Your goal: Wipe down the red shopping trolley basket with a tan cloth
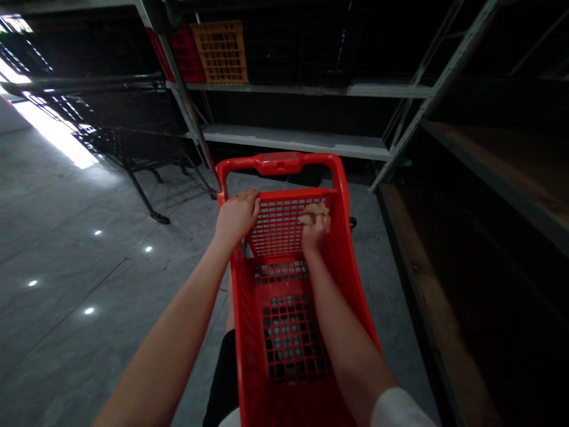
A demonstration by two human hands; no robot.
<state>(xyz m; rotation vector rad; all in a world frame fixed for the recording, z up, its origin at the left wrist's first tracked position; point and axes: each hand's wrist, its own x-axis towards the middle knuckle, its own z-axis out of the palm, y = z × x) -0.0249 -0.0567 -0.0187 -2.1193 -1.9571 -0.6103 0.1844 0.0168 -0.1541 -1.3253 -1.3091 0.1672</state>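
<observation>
A red plastic shopping cart (284,289) stands in front of me, its handle (280,161) at the far end. My left hand (239,214) grips the cart's left rim near the handle, fingers curled over the edge. Inside the basket, my right hand (316,228) is closed on a crumpled tan cloth (312,212). That hand is close to the upright grid panel (278,225) below the handle; whether the cloth touches it I cannot tell. The basket's floor has open grid sections, with the grey floor showing through.
Behind the cart stands a metal shelf rack (293,141) with an orange crate (221,52) and a red crate (187,54). A dark wire cart (128,127) is at the left. Wooden-edged shelving (429,279) runs along the right. Grey tiles (120,255) cover the floor.
</observation>
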